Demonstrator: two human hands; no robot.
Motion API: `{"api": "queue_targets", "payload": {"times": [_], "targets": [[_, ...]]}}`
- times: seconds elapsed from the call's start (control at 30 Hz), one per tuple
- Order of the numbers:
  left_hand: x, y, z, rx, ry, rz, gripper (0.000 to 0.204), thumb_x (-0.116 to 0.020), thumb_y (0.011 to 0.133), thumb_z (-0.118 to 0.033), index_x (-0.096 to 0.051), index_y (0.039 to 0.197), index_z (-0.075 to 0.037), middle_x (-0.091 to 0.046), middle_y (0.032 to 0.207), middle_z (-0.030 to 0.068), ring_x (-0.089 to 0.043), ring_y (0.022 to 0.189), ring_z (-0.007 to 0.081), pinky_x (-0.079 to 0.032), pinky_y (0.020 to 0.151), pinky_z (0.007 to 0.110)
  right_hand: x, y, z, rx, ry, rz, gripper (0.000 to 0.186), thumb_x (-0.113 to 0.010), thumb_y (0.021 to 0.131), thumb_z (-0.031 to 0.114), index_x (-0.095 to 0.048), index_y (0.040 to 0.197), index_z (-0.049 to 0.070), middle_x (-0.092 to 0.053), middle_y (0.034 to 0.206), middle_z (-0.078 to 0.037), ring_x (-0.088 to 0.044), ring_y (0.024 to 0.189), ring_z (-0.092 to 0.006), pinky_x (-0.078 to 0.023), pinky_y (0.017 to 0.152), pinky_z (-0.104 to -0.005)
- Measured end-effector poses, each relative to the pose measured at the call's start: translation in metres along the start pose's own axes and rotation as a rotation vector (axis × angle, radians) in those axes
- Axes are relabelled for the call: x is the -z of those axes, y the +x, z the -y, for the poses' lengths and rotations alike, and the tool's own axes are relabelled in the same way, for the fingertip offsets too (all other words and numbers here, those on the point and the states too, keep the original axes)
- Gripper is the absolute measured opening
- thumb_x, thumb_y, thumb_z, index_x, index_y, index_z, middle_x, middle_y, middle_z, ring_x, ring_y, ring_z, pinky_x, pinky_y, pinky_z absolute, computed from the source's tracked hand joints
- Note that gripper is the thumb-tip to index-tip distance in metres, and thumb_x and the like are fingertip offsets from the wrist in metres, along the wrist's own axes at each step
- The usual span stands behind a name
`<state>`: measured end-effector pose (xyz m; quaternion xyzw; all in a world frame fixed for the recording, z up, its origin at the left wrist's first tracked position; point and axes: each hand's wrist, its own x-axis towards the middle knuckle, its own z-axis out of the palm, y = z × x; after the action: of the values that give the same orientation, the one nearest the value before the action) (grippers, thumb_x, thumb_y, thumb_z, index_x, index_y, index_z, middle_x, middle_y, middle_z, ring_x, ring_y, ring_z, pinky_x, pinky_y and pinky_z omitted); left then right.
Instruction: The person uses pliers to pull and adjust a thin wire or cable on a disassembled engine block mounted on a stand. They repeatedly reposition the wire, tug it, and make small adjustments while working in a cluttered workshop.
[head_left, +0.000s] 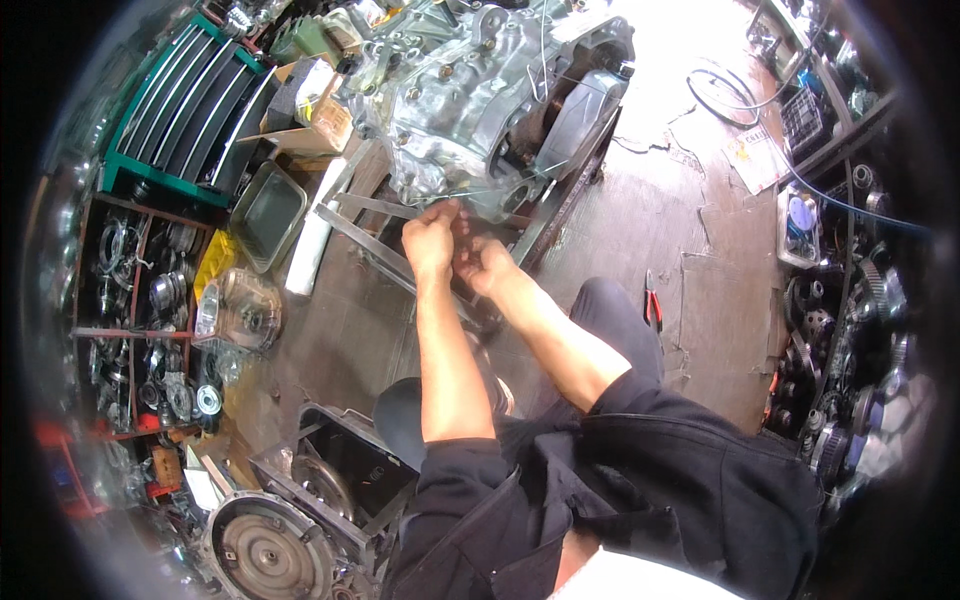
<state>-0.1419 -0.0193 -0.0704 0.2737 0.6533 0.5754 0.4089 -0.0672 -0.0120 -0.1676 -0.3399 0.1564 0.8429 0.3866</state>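
Silver-grey cast metal housing (pixel 440 110) sits at the far middle of the head view, up on a metal stand (pixel 375 250), ribbed and bolted on top, with a dark opening on its right side. Both bare hands are at its near edge.

Left hand (pixel 430 242): fingers curled, tips drawn together right at the lower near edge of the housing. Can't tell if they grip anything; the tips are small and partly hidden. Right hand (pixel 487 266): just beside and slightly nearer, fingers half bent, palm side turned toward the left hand. Can't tell if something small is in it.

Forearms bare, dark sleeves (pixel 650 450) pushed up to about the elbow. One knee (pixel 610 310) shows right of the right forearm.

Floor, right of the knee: pliers (pixel 654 306) with red handles, lying well apart from the hands. Farther right: shelving (pixel 835 340) packed with gears, blue hose (pixel 860 208) running across it.

Left side, far to near: green chest (pixel 122 180) with dark drawers, open cardboard box (pixel 290 140), metal tray (pixel 270 215), white roll (pixel 318 232) next to the tray, racks of metal parts (pixel 133 330). Near left: round metal casing (pixel 270 552) beside a black bin (pixel 365 460).
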Motion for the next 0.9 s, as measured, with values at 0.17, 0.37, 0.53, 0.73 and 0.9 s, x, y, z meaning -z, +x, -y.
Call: {"api": "queue_targets", "payload": {"times": [0.17,0.37,0.53,0.73,0.9], "targets": [[0.003,0.000,-0.019,0.056,0.017,0.055,0.016,-0.071,0.093,-0.008,-0.075,0.091,0.007,-0.068,0.073,0.0070,-0.056,0.057,0.0124,-0.043,0.052,0.027,-0.006,-0.058,-0.026,0.159,-0.212,0.091,0.014,-0.048,0.096,0.002,-0.058,0.088,-0.003,-0.064,0.084,-0.014,-0.060,0.065,-0.0187,-0.051,0.054,-0.0293],[0.013,-0.009,-0.025,0.075,0.105,0.115,0.015,-0.069,0.094,-0.009,-0.072,0.091,0.006,-0.065,0.071,0.0033,-0.053,0.058,0.0088,-0.039,0.052,0.026,-0.028,-0.076,-0.022,0.514,-0.664,0.317,0.014,-0.052,0.091,-0.005,-0.066,0.088,-0.003,-0.066,0.072,-0.010,-0.062,0.058,-0.0166,-0.049,0.050,-0.0303],[0.016,-0.007,-0.013,0.000,0.187,0.173,0.015,-0.068,0.097,-0.011,-0.072,0.090,0.001,-0.065,0.072,0.0001,-0.052,0.057,0.0064,-0.039,0.051,0.023,-0.024,-0.063,-0.010,0.954,-1.126,0.159,0.017,-0.055,0.091,-0.004,-0.071,0.098,-0.003,-0.072,0.075,-0.011,-0.067,0.067,-0.0144,-0.052,0.061,-0.0319],[0.019,-0.008,-0.003,-0.049,0.123,0.235,0.010,-0.067,0.096,-0.005,-0.070,0.098,0.005,-0.069,0.080,0.0044,-0.058,0.061,0.0096,-0.046,0.055,0.025,-0.014,-0.045,0.003,1.257,-1.182,0.062,0.033,-0.058,0.091,-0.001,-0.072,0.120,0.001,-0.074,0.088,-0.019,-0.069,0.075,-0.0173,-0.054,0.072,-0.0301],[0.015,-0.007,0.009,-0.085,0.050,0.207,0.008,-0.069,0.092,0.004,-0.069,0.099,0.007,-0.072,0.084,0.0076,-0.066,0.067,0.0127,-0.055,0.061,0.028,-0.017,-0.031,0.019,1.476,-1.231,0.071,0.026,-0.059,0.094,-0.001,-0.075,0.115,0.000,-0.078,0.094,-0.016,-0.072,0.077,-0.0140,-0.057,0.068,-0.0295]]}}
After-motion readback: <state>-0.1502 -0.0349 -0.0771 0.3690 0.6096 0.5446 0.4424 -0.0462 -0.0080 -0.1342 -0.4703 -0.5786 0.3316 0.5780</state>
